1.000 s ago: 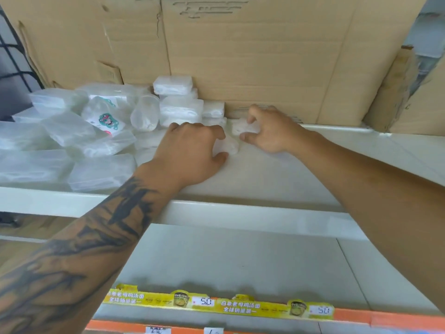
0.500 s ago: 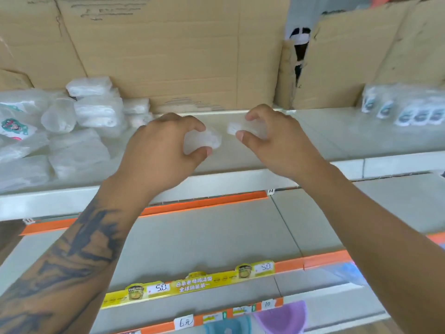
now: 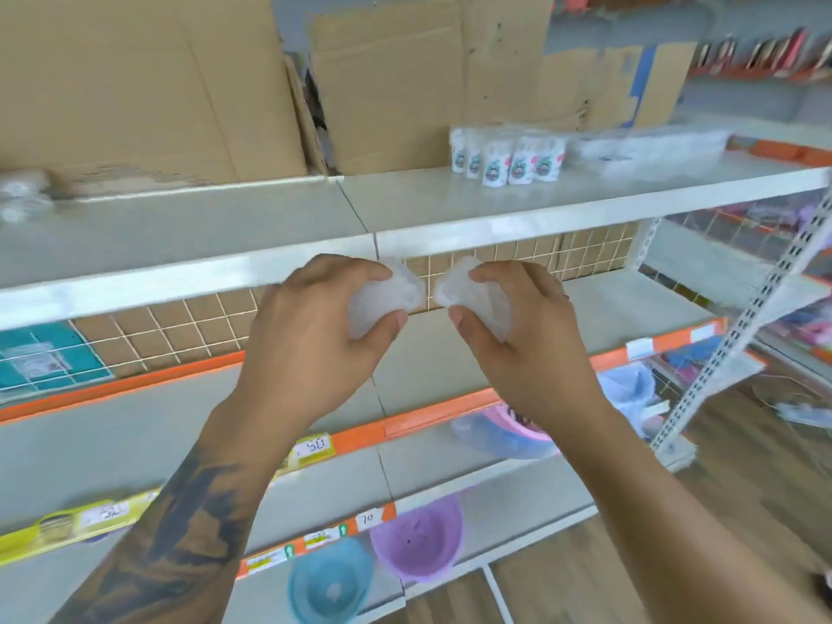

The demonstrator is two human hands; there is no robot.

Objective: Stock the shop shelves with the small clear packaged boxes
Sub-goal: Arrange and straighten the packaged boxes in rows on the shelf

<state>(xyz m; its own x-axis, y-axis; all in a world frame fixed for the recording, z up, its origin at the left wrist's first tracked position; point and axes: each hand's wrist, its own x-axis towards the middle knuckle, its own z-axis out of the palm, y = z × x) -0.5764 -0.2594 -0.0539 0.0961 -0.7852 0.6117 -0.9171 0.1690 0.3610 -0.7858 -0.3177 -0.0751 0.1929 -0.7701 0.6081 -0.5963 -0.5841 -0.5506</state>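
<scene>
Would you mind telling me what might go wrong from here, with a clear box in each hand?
1. The left hand and right hand each pinch a small clear box by fingertips in mid-air; either might slip.
2. Setting them by the labelled packs on the top shelf could topple that upright row.

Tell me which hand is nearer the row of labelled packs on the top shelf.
Right. The right hand is below and left of the labelled packs; the left hand is farther left. Each grips a clear box.
</scene>
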